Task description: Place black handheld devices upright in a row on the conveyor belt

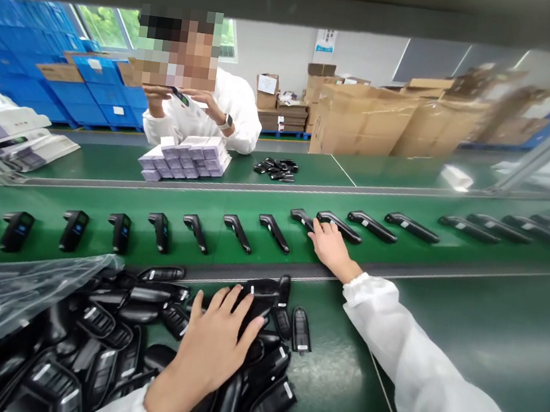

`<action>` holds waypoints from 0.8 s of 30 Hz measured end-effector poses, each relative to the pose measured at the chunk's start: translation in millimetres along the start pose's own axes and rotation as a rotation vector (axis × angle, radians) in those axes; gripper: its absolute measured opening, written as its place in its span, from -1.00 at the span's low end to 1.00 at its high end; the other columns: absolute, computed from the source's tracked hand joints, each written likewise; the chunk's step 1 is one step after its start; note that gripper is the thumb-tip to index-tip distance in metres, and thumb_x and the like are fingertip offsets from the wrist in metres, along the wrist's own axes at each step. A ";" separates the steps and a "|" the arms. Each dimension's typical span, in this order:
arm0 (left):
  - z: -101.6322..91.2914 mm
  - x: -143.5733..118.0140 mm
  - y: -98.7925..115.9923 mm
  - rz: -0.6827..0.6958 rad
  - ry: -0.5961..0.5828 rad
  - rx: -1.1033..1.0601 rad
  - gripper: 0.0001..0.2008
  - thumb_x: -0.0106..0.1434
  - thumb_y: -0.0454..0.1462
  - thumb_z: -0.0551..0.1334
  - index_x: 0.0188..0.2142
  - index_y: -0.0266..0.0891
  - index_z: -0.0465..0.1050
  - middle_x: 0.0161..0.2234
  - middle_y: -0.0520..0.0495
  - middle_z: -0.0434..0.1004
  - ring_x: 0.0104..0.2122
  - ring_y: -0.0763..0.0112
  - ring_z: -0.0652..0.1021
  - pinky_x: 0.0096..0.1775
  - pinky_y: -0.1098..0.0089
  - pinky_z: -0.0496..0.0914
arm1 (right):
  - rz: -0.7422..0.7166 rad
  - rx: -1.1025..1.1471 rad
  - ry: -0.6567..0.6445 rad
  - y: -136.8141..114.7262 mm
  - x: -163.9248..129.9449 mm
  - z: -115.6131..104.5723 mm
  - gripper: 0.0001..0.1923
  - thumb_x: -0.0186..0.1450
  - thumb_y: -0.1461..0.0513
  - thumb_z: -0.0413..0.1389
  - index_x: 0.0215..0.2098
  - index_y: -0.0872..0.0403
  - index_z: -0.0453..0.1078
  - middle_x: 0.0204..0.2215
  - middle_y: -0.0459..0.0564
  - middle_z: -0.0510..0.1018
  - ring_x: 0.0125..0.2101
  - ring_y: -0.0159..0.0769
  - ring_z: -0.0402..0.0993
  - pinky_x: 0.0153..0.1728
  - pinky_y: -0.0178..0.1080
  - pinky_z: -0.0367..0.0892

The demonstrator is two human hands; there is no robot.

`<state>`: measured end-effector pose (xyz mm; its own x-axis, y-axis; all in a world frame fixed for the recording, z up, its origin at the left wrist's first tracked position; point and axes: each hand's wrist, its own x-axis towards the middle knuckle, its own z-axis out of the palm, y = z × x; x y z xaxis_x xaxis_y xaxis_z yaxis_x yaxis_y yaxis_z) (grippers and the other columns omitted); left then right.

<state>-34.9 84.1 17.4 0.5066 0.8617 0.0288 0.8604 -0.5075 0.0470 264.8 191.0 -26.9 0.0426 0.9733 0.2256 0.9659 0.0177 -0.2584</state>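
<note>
Head view: the left hand (218,339) lies spread on a heap of black plastic handheld devices (138,343) on the counter (489,339); the right hand (331,246), fingers loosely extended, touches one black device (339,226) in the green belt's (255,207) row. A careless nudge might skew that row's spacing, and the heap may slide.

Far wall: white, a small posted notice (326,40) seen, text unreadable | Windows (107,25): upper left, daylight and greenery admitted | Left: blue crates (86,92) stacked | Centre-right: brown cartons (360,119) piled on the floor | Foreground: green worktable (489,339) | Overhead: grey shelf edge (279,6), possibly metal.
</note>
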 end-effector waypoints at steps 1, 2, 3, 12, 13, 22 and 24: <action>-5.4 4.9 0.6 0.011 0.008 0.007 -0.55 0.42 -0.06 -0.04 0.14 -0.15 0.40 0.18 -0.21 0.38 0.15 -0.04 0.37 0.15 -0.24 0.17 | -0.076 0.029 0.030 -1.9 -11.5 -10.0 -0.52 0.43 0.28 -0.15 0.28 0.26 0.15 0.16 0.38 0.31 0.12 0.12 0.23 0.08 0.13 0.20; -10.4 11.5 0.4 0.030 0.015 0.005 -0.56 0.42 -0.08 -0.04 0.11 -0.16 0.42 0.16 -0.20 0.40 0.13 -0.01 0.39 0.15 -0.17 0.21 | -0.192 0.074 0.046 -4.3 -26.7 -21.4 -0.54 0.43 0.29 -0.16 0.27 0.16 0.19 0.22 0.27 0.27 0.15 0.08 0.19 0.10 0.13 0.20; -14.5 19.1 0.0 0.066 0.014 -0.009 -0.58 0.43 -0.11 -0.04 0.12 -0.16 0.41 0.16 -0.18 0.41 0.13 0.04 0.39 0.14 -0.08 0.25 | -0.384 0.148 0.013 -7.3 -44.6 -33.5 -0.55 0.42 0.32 -0.17 0.24 0.07 0.26 0.23 0.14 0.28 0.17 -0.02 0.19 0.14 0.09 0.18; 0.0 56.3 28.2 0.295 -0.027 -0.146 -0.64 0.29 -0.15 0.20 0.05 -0.15 0.43 0.03 -0.11 0.49 0.04 0.09 0.43 0.12 0.06 0.28 | -0.702 0.414 -0.346 -14.4 -150.3 -49.1 -0.69 0.43 0.18 0.01 0.12 -0.02 0.38 -0.01 0.01 0.54 0.07 -0.21 0.35 0.10 -0.10 0.26; 3.0 56.0 30.7 0.281 -0.012 -0.145 -0.69 0.28 -0.17 0.20 0.00 -0.16 0.46 -0.01 -0.11 0.51 0.02 0.10 0.44 0.10 0.08 0.29 | -0.640 0.446 -0.293 -9.4 -144.2 -43.4 -0.70 0.44 0.16 0.01 0.09 -0.02 0.40 -0.05 0.02 0.56 0.01 -0.22 0.40 0.06 -0.12 0.30; -2.6 67.0 16.8 0.100 0.107 -0.380 -0.77 0.33 -0.28 0.04 -0.29 -0.17 0.48 -0.29 -0.05 0.56 -0.22 0.24 0.52 -0.13 0.27 0.36 | -0.114 0.573 0.062 2.5 -16.6 -7.3 -0.79 0.39 0.18 0.06 -0.08 0.04 0.47 -0.06 0.04 0.56 -0.03 -0.18 0.48 0.07 -0.15 0.33; -6.5 71.3 6.3 0.014 0.133 -0.520 -0.77 0.34 -0.22 0.05 -0.33 -0.17 0.46 -0.31 -0.02 0.55 -0.27 0.28 0.52 -0.19 0.32 0.35 | -0.079 0.429 0.026 -3.7 -3.7 5.6 -0.69 0.41 0.24 -0.02 0.09 0.11 0.36 -0.04 0.12 0.54 -0.04 -0.14 0.47 0.05 -0.11 0.32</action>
<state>6.3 142.3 26.3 0.4774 0.8644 0.1578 0.6955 -0.4815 0.5333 259.6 188.6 -32.0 -0.0153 0.9590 0.2829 0.7729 0.1909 -0.6051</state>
